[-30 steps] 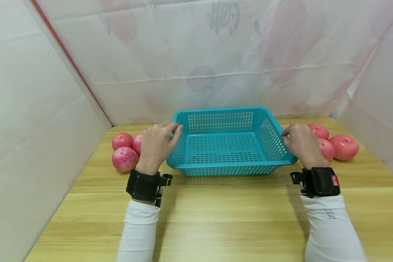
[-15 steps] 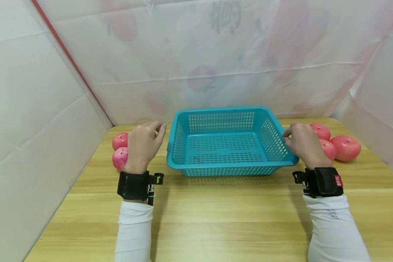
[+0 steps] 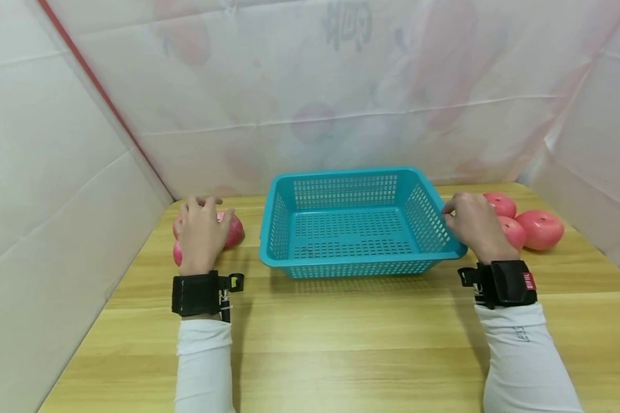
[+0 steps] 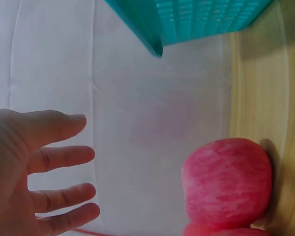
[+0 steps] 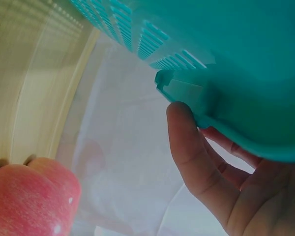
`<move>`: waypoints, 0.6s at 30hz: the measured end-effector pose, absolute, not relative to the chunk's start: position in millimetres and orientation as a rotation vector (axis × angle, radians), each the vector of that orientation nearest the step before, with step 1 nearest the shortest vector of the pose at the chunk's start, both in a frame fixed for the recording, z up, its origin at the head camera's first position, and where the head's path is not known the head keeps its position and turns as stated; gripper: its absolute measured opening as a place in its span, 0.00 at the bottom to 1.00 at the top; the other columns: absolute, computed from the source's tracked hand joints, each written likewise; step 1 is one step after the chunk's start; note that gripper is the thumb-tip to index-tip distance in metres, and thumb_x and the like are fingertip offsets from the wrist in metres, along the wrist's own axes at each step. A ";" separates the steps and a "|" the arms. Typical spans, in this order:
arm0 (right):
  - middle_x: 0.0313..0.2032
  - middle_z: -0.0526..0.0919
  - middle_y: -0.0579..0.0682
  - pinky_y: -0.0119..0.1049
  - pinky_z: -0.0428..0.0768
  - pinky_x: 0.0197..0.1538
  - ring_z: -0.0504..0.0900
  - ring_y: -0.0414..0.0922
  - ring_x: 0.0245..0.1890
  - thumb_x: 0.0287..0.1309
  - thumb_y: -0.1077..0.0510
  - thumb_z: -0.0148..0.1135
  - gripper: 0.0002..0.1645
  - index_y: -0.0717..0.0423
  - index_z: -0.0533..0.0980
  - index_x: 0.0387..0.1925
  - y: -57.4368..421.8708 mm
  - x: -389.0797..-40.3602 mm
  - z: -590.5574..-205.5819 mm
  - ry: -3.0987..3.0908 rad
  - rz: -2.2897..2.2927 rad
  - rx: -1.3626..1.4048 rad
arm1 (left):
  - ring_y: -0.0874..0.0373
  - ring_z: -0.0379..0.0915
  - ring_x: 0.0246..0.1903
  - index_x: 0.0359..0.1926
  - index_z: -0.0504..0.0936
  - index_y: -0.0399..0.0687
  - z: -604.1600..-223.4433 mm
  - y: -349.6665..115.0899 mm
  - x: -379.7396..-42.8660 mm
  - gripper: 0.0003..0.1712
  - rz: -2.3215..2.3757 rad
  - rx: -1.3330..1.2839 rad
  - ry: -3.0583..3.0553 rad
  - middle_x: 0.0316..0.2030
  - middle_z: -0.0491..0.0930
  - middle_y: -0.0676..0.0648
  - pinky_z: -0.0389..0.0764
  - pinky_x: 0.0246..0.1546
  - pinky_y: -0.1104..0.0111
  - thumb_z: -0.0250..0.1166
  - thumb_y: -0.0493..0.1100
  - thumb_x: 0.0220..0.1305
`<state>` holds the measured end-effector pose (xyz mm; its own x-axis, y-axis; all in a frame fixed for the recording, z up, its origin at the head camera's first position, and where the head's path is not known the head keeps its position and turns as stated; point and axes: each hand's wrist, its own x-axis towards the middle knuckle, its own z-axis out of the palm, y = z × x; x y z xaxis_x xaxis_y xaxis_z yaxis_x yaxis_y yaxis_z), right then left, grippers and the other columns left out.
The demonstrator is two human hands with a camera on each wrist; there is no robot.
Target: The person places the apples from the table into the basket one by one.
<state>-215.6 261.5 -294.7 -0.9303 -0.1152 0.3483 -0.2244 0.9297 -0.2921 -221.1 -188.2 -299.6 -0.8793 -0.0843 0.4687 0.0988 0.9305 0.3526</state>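
A turquoise plastic basket (image 3: 341,261) with slotted walls stands on the wooden table. At its right rim, my right hand (image 3: 474,223) grips the edge; in the right wrist view the thumb (image 5: 183,128) presses under the rim and the fingers lie on its other side. My left hand (image 3: 198,235) hovers over the red apples (image 3: 235,229) at the left, partly hiding them. Its fingers are spread and apart in the left wrist view, holding nothing, with a pink-red apple (image 4: 228,182) below it on the table.
Several more red apples (image 3: 539,229) lie right of the basket, beside the right hand. A pale printed sheet (image 3: 310,86) hangs behind the table, and white sheets (image 3: 57,189) flank it on both sides.
My left hand has left the basket's left rim, moved left over the apples, and spread its fingers. The right hand has stayed at the right rim.
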 end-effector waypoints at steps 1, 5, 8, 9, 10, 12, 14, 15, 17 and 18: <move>0.33 0.76 0.69 0.58 0.74 0.35 0.71 0.60 0.32 0.49 0.71 0.52 0.11 0.76 0.77 0.32 261.6 -215.7 -294.8 -2.760 0.474 0.247 | 0.35 0.55 0.51 0.48 0.74 0.39 -300.1 -189.7 -220.8 0.20 -0.520 0.001 -2.605 0.50 0.64 0.32 0.60 0.45 0.35 0.56 0.49 0.61; 0.32 0.76 0.69 0.57 0.75 0.35 0.71 0.60 0.32 0.49 0.71 0.53 0.11 0.76 0.77 0.32 262.0 -216.5 -295.2 -2.752 0.481 0.253 | 0.34 0.54 0.51 0.49 0.74 0.39 -304.4 -196.1 -220.9 0.18 -0.534 0.041 -2.626 0.50 0.63 0.31 0.59 0.45 0.35 0.56 0.43 0.59; 0.32 0.76 0.69 0.57 0.75 0.34 0.72 0.60 0.32 0.48 0.71 0.52 0.11 0.76 0.77 0.31 261.8 -216.9 -295.2 -2.743 0.485 0.262 | 0.34 0.54 0.51 0.49 0.73 0.39 -307.6 -200.9 -220.8 0.19 -0.548 0.081 -2.645 0.50 0.62 0.31 0.58 0.45 0.36 0.57 0.38 0.56; 0.32 0.76 0.69 0.57 0.75 0.34 0.72 0.60 0.32 0.48 0.71 0.52 0.11 0.76 0.77 0.31 261.8 -217.1 -295.3 -2.740 0.485 0.264 | 0.33 0.53 0.51 0.50 0.73 0.39 -308.5 -202.5 -220.7 0.19 -0.551 0.100 -2.658 0.51 0.62 0.31 0.58 0.45 0.36 0.57 0.38 0.55; 0.32 0.76 0.69 0.57 0.75 0.34 0.72 0.60 0.32 0.48 0.71 0.52 0.10 0.76 0.77 0.31 261.9 -217.1 -295.3 -2.739 0.486 0.264 | 0.33 0.53 0.51 0.50 0.73 0.39 -309.2 -203.8 -220.7 0.20 -0.552 0.120 -2.673 0.51 0.62 0.31 0.58 0.45 0.36 0.57 0.38 0.54; 0.32 0.76 0.68 0.57 0.75 0.34 0.72 0.60 0.32 0.48 0.71 0.53 0.10 0.76 0.77 0.31 261.9 -217.0 -295.3 -2.739 0.487 0.260 | 0.32 0.52 0.52 0.51 0.72 0.38 -310.3 -206.5 -220.8 0.22 -0.567 0.157 -2.707 0.52 0.61 0.30 0.56 0.46 0.35 0.58 0.38 0.54; 0.32 0.76 0.68 0.57 0.75 0.34 0.72 0.60 0.32 0.49 0.71 0.53 0.10 0.76 0.77 0.31 262.1 -217.0 -295.5 -2.742 0.486 0.257 | 0.29 0.51 0.52 0.54 0.69 0.37 -311.4 -208.9 -220.6 0.24 -0.578 0.205 -2.750 0.53 0.59 0.27 0.55 0.46 0.35 0.57 0.40 0.55; 0.32 0.76 0.68 0.57 0.75 0.34 0.72 0.60 0.32 0.49 0.71 0.53 0.10 0.76 0.77 0.31 262.3 -216.8 -295.6 -2.742 0.485 0.257 | 0.28 0.50 0.51 0.54 0.68 0.36 -311.8 -209.8 -220.5 0.24 -0.586 0.233 -2.772 0.53 0.58 0.26 0.55 0.46 0.34 0.56 0.40 0.56; 0.32 0.76 0.68 0.57 0.75 0.34 0.72 0.60 0.32 0.49 0.71 0.53 0.10 0.76 0.77 0.31 262.4 -216.9 -295.8 -2.744 0.483 0.257 | 0.26 0.49 0.51 0.56 0.64 0.34 -312.4 -211.7 -220.1 0.27 -0.600 0.291 -2.813 0.53 0.56 0.23 0.54 0.46 0.34 0.56 0.42 0.58; 0.32 0.76 0.69 0.57 0.75 0.34 0.72 0.60 0.32 0.48 0.71 0.53 0.10 0.76 0.77 0.31 262.5 -216.8 -296.0 -2.744 0.482 0.259 | 0.25 0.49 0.50 0.57 0.63 0.33 -312.9 -212.7 -220.1 0.28 -0.606 0.322 -2.831 0.53 0.54 0.22 0.54 0.46 0.33 0.56 0.43 0.58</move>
